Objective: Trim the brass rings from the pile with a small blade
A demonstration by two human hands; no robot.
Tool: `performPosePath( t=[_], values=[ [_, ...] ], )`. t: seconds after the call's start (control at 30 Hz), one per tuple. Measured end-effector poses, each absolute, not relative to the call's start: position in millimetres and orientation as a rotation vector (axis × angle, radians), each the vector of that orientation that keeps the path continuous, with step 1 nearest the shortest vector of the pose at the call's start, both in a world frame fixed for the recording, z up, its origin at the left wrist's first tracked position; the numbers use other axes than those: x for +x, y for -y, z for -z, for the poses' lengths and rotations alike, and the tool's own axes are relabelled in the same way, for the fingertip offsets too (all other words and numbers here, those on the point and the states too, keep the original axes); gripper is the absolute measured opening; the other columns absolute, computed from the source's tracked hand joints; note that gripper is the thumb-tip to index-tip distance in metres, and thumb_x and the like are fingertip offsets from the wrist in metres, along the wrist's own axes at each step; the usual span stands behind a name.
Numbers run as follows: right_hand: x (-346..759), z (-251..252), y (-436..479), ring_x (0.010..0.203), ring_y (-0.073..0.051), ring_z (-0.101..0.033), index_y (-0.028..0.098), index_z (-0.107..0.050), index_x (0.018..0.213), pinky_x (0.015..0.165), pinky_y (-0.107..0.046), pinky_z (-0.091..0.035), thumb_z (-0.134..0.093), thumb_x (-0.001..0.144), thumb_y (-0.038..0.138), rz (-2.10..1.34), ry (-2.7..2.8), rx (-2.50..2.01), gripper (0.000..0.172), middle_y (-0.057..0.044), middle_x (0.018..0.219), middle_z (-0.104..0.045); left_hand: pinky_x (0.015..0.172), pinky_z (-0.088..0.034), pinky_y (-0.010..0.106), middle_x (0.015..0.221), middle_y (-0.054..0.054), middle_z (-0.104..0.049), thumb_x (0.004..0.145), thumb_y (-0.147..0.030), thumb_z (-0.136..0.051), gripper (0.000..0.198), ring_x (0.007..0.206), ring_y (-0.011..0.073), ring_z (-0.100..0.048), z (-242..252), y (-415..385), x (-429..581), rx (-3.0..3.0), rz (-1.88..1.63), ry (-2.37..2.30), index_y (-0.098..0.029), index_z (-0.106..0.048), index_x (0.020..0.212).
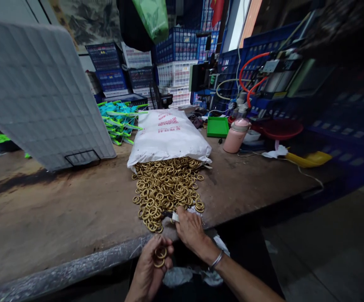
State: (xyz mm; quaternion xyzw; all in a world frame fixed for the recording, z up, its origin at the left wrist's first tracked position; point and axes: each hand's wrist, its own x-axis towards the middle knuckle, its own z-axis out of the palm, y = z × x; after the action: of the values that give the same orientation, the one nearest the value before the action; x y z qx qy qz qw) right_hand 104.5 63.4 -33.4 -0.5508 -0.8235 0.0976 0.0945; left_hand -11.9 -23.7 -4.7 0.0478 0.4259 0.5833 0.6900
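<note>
A heap of gold-coloured rings [166, 184] spills from the mouth of a white printed sack [172, 134] onto the table. Below the heap, at the table's front edge, my left hand [150, 262] is curled with a few gold rings [161, 253] in its fingers. My right hand [190, 230] is at the near right side of the heap, its fingers closed on a small black and white object [174, 217]. What that object is I cannot make out. A silvery bracelet [216, 260] circles the right wrist.
A large pale padded panel [43, 96] stands on the table [74, 222] at left. Bright green and blue pieces [119, 117] lie behind it. On the right are a pink bottle [236, 136], a green tray [217, 127] and a yellow scoop-like piece [310, 159]. Stacked crates [177, 46] fill the back.
</note>
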Motion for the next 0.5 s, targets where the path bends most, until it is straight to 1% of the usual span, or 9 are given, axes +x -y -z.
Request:
performPosePath(
  t=[0.07,0.17,0.3,0.4,0.47,0.5],
  values=[
    [104.9,33.6,-65.3,0.076,-0.02,-0.056,0.016,-0.046,0.094,0.065,-0.028,-0.03,-0.039,0.08,0.015,-0.314,2.425,-1.632,0.016,-0.008,0.081,-0.061,0.047,-0.041,0.019,0.076,0.004,-0.061,0.065,-0.031,-0.069,0.022,0.064,0.012,-0.057,5.4,21.0,-11.6,0.144,-1.307,-0.971,-0.013,-0.06,0.073],
    [107.1,32.6,-68.4,0.074,-0.019,-0.056,0.015,-0.047,0.092,0.064,-0.027,-0.03,-0.041,0.078,0.014,-0.347,2.421,-1.594,0.016,-0.007,0.079,-0.061,0.042,-0.038,0.017,0.07,0.001,-0.059,0.066,-0.033,-0.068,0.023,0.059,0.01,-0.055,7.1,15.1,-8.9,0.255,-1.299,-1.018,-0.014,-0.057,0.074],
    [112.4,22.6,-71.7,0.07,-0.016,-0.055,0.016,-0.049,0.086,0.061,-0.024,-0.03,-0.041,0.075,0.011,-0.511,2.383,-1.534,0.015,-0.005,0.075,-0.06,0.034,-0.03,0.014,0.059,-0.003,-0.054,0.066,-0.041,-0.066,0.031,0.046,0.0074,-0.047,11.1,5.2,-1.9,0.413,-1.313,-1.173,-0.017,-0.055,0.081],
    [116.0,13.9,-70.8,0.065,-0.014,-0.053,0.017,-0.048,0.082,0.059,-0.023,-0.03,-0.04,0.074,0.011,-0.691,2.289,-1.445,0.013,-0.002,0.071,-0.058,0.032,-0.026,0.014,0.054,-0.006,-0.05,0.067,-0.048,-0.062,0.037,0.039,0.0058,-0.04,10.8,-1.4,3.1,0.52,-1.293,-1.305,-0.018,-0.054,0.087],
    [117.6,12.2,-68.6,0.064,-0.013,-0.052,0.018,-0.047,0.081,0.058,-0.022,-0.031,-0.04,0.073,0.01,-0.779,2.232,-1.36,0.013,-0.001,0.07,-0.057,0.032,-0.023,0.014,0.05,-0.007,-0.046,0.068,-0.05,-0.059,0.037,0.035,0.0045,-0.034,8.1,-4.9,5.0,0.577,-1.261,-1.349,-0.018,-0.054,0.086],
    [118.1,12.7,-67.2,0.064,-0.013,-0.052,0.018,-0.046,0.081,0.058,-0.021,-0.031,-0.041,0.073,0.01,-0.815,2.209,-1.317,0.013,-0.001,0.07,-0.056,0.032,-0.022,0.015,0.047,-0.008,-0.043,0.068,-0.051,-0.058,0.037,0.034,0.004,-0.031,6.5,-6.3,5.5,0.599,-1.245,-1.359,-0.018,-0.054,0.083]
  ],
)
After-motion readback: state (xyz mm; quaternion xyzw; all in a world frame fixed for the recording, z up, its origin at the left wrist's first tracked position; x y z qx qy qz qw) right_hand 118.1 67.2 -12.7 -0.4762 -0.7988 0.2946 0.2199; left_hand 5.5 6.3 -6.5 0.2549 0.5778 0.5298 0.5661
